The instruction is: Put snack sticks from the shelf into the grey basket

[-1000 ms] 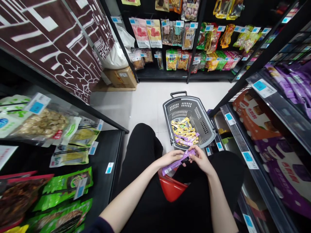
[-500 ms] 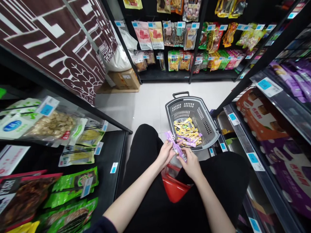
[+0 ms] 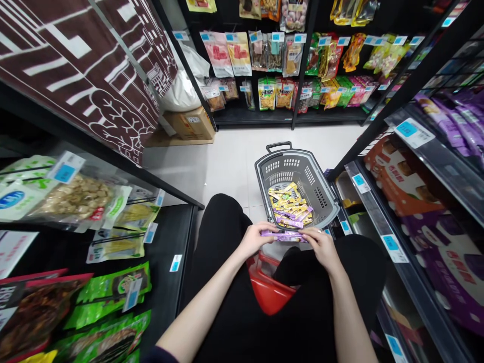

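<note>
Both of my hands hold a stack of thin purple snack packets level between them, just above my knees. My left hand grips the stack's left end with fingers curled. My right hand pinches its right end. Just beyond the packets, a grey plastic shopping basket stands on the floor with several yellow and purple packets lying in it. A red container sits between my black-clad legs, below my hands.
Black shelves line both sides: bagged snacks on my left, purple and orange packages on my right. More hanging snack bags fill the far shelf. A cardboard box and white sack stand at the far left on the pale floor.
The purple packets went from a slant to nearly upright in my hands, then turned flat and level, closer to the basket's near rim. My hands moved apart to the stack's two ends.
</note>
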A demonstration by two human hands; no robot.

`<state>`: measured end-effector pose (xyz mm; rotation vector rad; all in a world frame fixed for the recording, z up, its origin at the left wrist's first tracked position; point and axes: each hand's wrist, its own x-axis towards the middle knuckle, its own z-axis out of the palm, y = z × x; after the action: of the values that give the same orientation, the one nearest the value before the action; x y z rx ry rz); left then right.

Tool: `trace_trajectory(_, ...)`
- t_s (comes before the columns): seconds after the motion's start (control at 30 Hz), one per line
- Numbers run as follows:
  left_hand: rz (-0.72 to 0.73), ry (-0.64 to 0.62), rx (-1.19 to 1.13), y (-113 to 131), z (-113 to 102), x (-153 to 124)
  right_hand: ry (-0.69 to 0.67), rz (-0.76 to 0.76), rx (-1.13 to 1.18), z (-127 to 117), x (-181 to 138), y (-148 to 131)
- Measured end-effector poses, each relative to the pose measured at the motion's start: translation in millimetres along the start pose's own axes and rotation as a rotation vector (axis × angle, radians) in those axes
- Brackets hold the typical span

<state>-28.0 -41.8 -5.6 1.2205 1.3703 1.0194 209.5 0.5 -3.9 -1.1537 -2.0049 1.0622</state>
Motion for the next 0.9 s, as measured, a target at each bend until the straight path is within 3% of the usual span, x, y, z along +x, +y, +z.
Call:
trace_trajectory(0.5,0.15,-0.141,0.4,14.3,13.6,-11.2,-0.018,0.046,0.085,-0.3,-0.3,-7.2)
trace_trajectory(0.7,0.072,-0.269,0.409,9.2,14.5,-9.5,-0.125,0.034,0.161,1.9,-0.8,-12.1)
trace_trajectory(0.9,0.002,-0.5,0.298,6.2,11.8,-6.9,-0.231,0.053,0.258,-1.3,-0.4,-18.9)
